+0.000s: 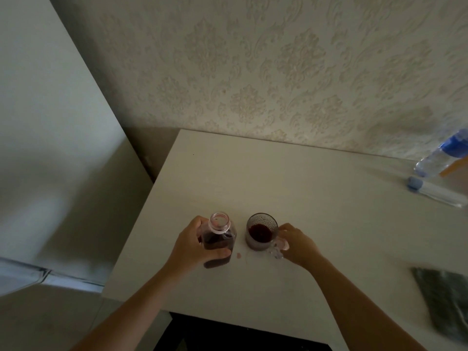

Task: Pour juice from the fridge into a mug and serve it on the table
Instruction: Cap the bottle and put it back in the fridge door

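An uncapped clear juice bottle (219, 234) with dark red juice stands upright on the white table (291, 178); my left hand (196, 243) is wrapped around its body. Just to its right stands a clear glass mug (260, 231) partly filled with dark red juice. My right hand (298, 243) has its fingers closed on the mug's handle (277, 249). A small pink drop (238, 255) lies on the table between bottle and mug.
Two clear plastic water bottles lie at the table's far right: one with a blue label (442, 155), one with a blue cap (435, 191). A dark flat object (445, 297) sits at the right front edge. A pale fridge (50, 148) stands left of the table.
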Demonstrator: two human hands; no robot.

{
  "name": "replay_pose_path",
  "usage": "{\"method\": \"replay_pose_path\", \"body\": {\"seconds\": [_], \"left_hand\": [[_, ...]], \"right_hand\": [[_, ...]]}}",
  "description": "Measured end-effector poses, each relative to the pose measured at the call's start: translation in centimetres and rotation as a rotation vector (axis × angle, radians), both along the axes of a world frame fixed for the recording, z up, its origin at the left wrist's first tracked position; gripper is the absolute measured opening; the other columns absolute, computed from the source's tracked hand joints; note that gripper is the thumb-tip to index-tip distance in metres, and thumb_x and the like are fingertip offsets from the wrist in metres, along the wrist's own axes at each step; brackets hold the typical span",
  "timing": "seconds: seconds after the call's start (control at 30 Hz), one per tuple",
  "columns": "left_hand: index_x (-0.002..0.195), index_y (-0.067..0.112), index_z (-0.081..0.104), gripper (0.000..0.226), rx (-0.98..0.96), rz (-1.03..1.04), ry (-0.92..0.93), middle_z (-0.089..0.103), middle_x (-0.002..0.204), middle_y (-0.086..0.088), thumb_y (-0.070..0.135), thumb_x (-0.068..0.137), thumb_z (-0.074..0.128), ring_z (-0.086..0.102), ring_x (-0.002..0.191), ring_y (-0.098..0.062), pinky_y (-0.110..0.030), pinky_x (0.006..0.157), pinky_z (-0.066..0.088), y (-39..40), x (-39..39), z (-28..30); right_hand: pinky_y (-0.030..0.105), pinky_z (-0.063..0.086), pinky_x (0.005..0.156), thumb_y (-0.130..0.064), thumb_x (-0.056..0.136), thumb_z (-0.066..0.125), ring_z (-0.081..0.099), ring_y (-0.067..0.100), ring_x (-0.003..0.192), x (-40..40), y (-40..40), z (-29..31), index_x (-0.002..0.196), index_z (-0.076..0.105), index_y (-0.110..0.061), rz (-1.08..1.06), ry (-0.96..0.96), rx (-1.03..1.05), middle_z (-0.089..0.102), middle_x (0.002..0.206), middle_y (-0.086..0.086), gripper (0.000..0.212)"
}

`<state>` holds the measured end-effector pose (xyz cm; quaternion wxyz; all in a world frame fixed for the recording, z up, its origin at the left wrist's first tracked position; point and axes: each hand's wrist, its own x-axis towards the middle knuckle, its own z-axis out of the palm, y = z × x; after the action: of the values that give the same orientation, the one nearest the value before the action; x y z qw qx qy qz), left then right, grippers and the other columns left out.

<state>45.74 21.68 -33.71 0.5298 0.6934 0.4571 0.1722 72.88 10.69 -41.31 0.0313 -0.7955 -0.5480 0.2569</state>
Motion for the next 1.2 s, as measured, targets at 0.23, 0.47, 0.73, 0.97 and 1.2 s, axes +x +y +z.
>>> {"method": "replay_pose_path", "body": {"seconds": [0.23,0.47,0.73,0.97,1.2], "left_hand": [[0.092,0.026,0.056,0.063,0.022,-0.006,-0.014,0.071,0.092,0.003,0.043,0.039,0.085,0.067,0.087,-0.016,-0.034,0.074,0.055,-0.5,0.5,0.7],[0.091,0.027,0.053,0.062,0.107,-0.094,-0.018,0.069,0.093,0.007,0.048,0.041,0.084,0.067,0.086,-0.011,-0.025,0.074,0.054,-0.7,2.0,4.9],[0.095,0.03,0.051,0.061,0.309,-0.206,0.028,0.066,0.094,0.014,0.052,0.049,0.084,0.064,0.086,-0.003,-0.019,0.078,0.052,-1.3,4.7,12.0],[0.101,0.031,0.058,0.063,0.323,-0.313,-0.036,0.07,0.097,0.014,0.051,0.049,0.086,0.067,0.091,-0.001,-0.025,0.086,0.056,-1.6,4.8,15.8],[0.105,0.018,0.063,0.06,0.196,-0.379,-0.144,0.075,0.1,0.004,0.024,0.053,0.092,0.071,0.094,-0.008,-0.03,0.084,0.058,-1.4,3.6,17.5]], "right_hand": [[0.034,0.049,0.075,-0.007,0.077,0.059,0.06,0.028,0.094,-1.2,-0.4,1.0,0.105,0.059,-0.013,-0.281,-0.083,0.191,0.059,0.107,0.009,0.029],[0.021,0.054,0.067,-0.004,0.076,0.073,0.066,0.017,0.077,-2.1,0.5,14.1,0.094,0.06,-0.013,-0.692,0.794,0.813,0.068,0.086,0.01,0.024],[0.031,0.054,0.084,0.002,0.078,0.064,0.065,0.025,0.102,-7.2,0.2,26.0,0.098,0.054,-0.006,-0.257,1.309,0.852,0.067,0.113,0.017,0.024],[0.029,0.051,0.09,0.0,0.079,0.066,0.06,0.013,0.113,-7.3,-0.9,29.1,0.11,0.065,0.0,-0.067,1.087,0.697,0.068,0.119,0.003,0.031],[0.029,0.047,0.099,0.006,0.076,0.066,0.053,0.012,0.124,-6.8,-1.2,31.0,0.105,0.07,-0.011,0.11,1.072,0.634,0.067,0.12,0.003,0.034]]}}
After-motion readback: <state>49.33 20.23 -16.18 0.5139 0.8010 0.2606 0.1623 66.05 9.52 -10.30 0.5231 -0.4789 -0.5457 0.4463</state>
